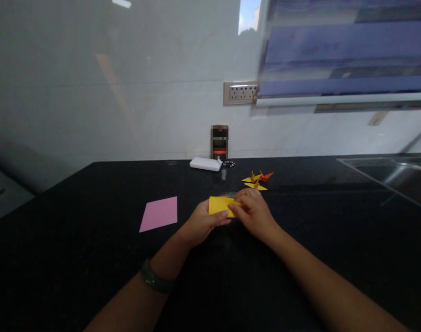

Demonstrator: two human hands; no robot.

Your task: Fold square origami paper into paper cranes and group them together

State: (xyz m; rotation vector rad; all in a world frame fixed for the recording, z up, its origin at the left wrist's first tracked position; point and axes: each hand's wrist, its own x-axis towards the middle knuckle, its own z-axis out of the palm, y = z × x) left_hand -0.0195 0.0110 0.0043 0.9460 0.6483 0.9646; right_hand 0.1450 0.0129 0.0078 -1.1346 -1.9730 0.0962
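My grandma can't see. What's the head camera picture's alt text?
A person's left hand and right hand hold a yellow paper rectangle over a black countertop. A pink paper sheet lies at left; two yellow paper cranes and one orange paper crane sit beyond the right hand.

There is room to pass over the worktop [321, 221] between the right hand [256, 210] and the sink [404, 170]; paper cranes [257, 186] stand just beyond that hand, while the white case [205, 164] and wall [162, 120] block the back
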